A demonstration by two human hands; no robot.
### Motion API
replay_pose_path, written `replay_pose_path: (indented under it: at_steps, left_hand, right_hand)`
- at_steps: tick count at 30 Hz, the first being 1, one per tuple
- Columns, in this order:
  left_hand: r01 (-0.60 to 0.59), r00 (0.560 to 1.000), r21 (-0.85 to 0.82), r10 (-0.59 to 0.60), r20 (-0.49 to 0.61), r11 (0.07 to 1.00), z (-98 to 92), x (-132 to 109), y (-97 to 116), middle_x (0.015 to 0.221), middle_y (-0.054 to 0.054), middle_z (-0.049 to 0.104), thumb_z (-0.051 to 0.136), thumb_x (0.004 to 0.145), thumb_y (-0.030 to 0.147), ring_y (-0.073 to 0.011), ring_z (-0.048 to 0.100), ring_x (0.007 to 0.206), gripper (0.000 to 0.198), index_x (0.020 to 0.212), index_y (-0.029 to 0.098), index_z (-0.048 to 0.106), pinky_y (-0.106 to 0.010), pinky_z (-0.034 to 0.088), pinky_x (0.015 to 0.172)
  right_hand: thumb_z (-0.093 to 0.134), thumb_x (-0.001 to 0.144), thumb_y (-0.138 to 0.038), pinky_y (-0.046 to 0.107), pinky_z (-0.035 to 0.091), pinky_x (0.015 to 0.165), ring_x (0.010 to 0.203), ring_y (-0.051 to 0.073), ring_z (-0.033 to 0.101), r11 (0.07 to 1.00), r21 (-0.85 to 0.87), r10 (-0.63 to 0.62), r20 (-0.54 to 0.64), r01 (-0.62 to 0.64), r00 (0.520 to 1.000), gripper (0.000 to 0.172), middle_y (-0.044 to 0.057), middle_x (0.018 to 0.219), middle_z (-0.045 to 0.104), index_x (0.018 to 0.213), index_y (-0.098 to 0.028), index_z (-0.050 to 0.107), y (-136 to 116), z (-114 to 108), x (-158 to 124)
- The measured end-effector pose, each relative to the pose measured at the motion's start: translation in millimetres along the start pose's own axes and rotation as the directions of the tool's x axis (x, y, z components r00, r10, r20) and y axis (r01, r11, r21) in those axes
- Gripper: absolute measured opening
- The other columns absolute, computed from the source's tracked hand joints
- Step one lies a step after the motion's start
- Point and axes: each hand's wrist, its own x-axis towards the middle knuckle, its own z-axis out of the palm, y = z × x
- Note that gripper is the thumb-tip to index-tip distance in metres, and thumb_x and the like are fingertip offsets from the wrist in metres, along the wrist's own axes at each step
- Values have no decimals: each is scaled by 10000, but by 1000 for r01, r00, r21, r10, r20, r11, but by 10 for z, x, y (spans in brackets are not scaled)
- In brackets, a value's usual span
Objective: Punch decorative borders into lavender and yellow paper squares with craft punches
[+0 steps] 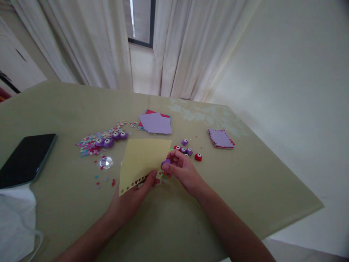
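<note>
A sheet of yellow paper [145,156] is gripped along its near edge by my left hand [139,191], thumb on top. Small flower-shaped holes run in a row along that edge. My right hand [182,171] is closed around a small purple craft punch [165,162] at the sheet's right corner; whether the paper sits inside its slot I cannot tell. Just beyond the right hand lie several purple and red punches [189,151], with one red punch [198,157] a little apart to the right.
Colourful punched paper bits [89,142] are heaped at the left, beside several larger purple punches [108,142]. Behind stands a stack of purple and red paper [156,123]. A small stack with trimmed edges [221,138] lies right. A phone [25,158] and white face mask [16,222] lie far left.
</note>
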Motion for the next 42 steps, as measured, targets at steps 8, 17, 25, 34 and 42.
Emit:
replay_pose_path:
  at_steps: [8, 17, 25, 34, 42]
  left_hand:
    - [26, 993, 29, -29, 112, 999, 33, 8, -24, 933, -58, 852, 598, 906, 526, -314, 783, 993, 362, 777, 273, 822, -464, 561, 1035]
    - [50, 992, -50, -44, 119, 997, 48, 0, -45, 1088, -65, 840, 635, 905, 529, -311, 754, 1117, 334, 904, 260, 833, -450, 510, 1121]
    - [33, 991, -58, -25, 129, 998, 30, -3, -10, 1115, -39, 837, 631, 942, 489, -288, 764, 1099, 312, 1026, 254, 819, -412, 549, 1067]
    - [36, 992, -31, -32, 124, 999, 39, 0, 17, 1014, -37, 853, 631, 922, 480, -284, 788, 1008, 297, 931, 245, 813, -392, 571, 1034]
    - [-3, 997, -73, 9, 83, 997, 53, 8, 51, 937, -23, 852, 656, 880, 408, -258, 801, 934, 198, 923, 260, 781, -351, 618, 946]
  right_hand:
    - [881, 736, -547, 225, 289, 478, 544, 88, 440, 999, -49, 19, -84, -23, 996, 435, -35, 702, 591, 837, -187, 657, 79, 48, 4]
    - [927, 644, -555, 268, 456, 645, 668, 151, 592, 999, -21, -33, -125, 30, 992, 454, -10, 739, 671, 786, -198, 687, 108, 77, 30]
    - [913, 654, -573, 280, 462, 640, 664, 162, 602, 998, -55, -4, -82, 0, 997, 433, 3, 749, 704, 779, -206, 721, 121, 86, 8]
    - [899, 652, -587, 273, 436, 616, 639, 151, 556, 997, -74, -17, -79, 11, 997, 444, -14, 721, 662, 758, -212, 685, 108, 114, 16]
    - [897, 676, -559, 252, 331, 544, 586, 124, 430, 991, -109, -86, -107, 74, 991, 469, -47, 625, 529, 681, -213, 581, 125, 147, -1]
